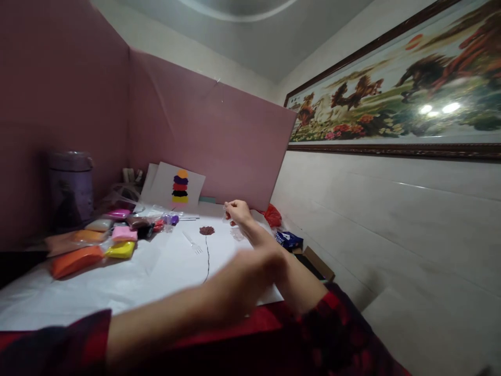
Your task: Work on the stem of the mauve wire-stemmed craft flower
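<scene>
Packets (pixel 124 233) of soft-looking stuff in clear, shiny film lie well to the left of both hands: plump, pillow-shaped, in orange, yellow, pink, grey, brown and black. Behind them, farther from the hands, stands a purple canister (pixel 72 188), roughly cylindrical. Beyond the packets, a stiff white card (pixel 162 185) leans upright, bearing stacked, rough-edged blobs (pixel 180 187) of orange, purple, red, black and yellow. Nearer the right hand, though apart from it, a pale plastic fork (pixel 192 243) lies tilted on smooth white paper (pixel 168 271). Just right of it, between the fork and the right hand, sits a brown flower head (pixel 207 230), ruffled and matt, with a thin, wavy dark stem (pixel 208 256) running down towards the left forearm.

The right hand (pixel 238 211) is narrow, thumb and fingers pinching a bit of clear film (pixel 226 211); crumpled clear plastic (pixel 237 234) lies just below it. The left hand (pixel 258 271) is blurred over the right forearm, and I cannot tell whether it is wide or narrow.

To the right of the right hand are a crinkled red bag (pixel 273 215), a glossy blue pack (pixel 288 239) and an open cardboard box (pixel 316 263).
</scene>
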`<state>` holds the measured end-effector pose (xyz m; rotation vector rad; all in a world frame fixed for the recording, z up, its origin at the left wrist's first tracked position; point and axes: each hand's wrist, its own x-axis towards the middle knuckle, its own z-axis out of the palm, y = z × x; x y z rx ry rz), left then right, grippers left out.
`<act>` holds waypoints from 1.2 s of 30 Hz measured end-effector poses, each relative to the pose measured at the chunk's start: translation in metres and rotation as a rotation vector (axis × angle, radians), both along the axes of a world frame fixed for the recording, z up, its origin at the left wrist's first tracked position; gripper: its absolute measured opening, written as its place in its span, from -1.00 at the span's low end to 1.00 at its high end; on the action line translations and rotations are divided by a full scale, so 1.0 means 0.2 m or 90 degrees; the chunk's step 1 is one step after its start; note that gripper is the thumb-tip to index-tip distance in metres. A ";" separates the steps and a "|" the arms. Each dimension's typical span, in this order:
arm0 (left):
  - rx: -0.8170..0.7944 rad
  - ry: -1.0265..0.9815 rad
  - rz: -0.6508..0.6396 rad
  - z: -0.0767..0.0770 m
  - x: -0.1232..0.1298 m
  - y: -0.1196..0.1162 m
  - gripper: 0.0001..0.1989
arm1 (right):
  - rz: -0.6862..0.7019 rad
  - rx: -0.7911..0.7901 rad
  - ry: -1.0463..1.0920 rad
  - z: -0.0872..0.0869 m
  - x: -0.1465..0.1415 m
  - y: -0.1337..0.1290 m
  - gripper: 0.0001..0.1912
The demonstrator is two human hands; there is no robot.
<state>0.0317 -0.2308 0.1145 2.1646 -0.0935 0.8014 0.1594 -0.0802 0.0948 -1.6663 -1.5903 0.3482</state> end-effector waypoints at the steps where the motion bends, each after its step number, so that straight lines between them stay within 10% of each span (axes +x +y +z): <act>1: -0.031 -0.049 0.116 0.00 -0.02 0.13 -0.80 | 0.030 -0.018 0.038 -0.03 0.00 -0.02 -0.67; 6: -0.184 -0.130 0.624 -0.10 -0.18 0.67 -0.88 | 0.117 -0.002 0.205 -0.21 -0.03 -0.09 -0.77; 19: -0.182 0.041 0.518 -0.50 -0.21 0.73 -0.83 | 0.203 -0.005 0.470 -0.50 -0.16 -0.13 -0.64; 31: -0.216 0.064 0.480 -0.51 -0.22 0.66 -0.80 | 0.248 0.064 0.531 -0.50 -0.14 -0.20 -0.72; 36: -0.187 0.043 0.560 -0.50 -0.22 0.67 -0.77 | 0.135 0.048 0.561 -0.41 -0.15 -0.20 -0.75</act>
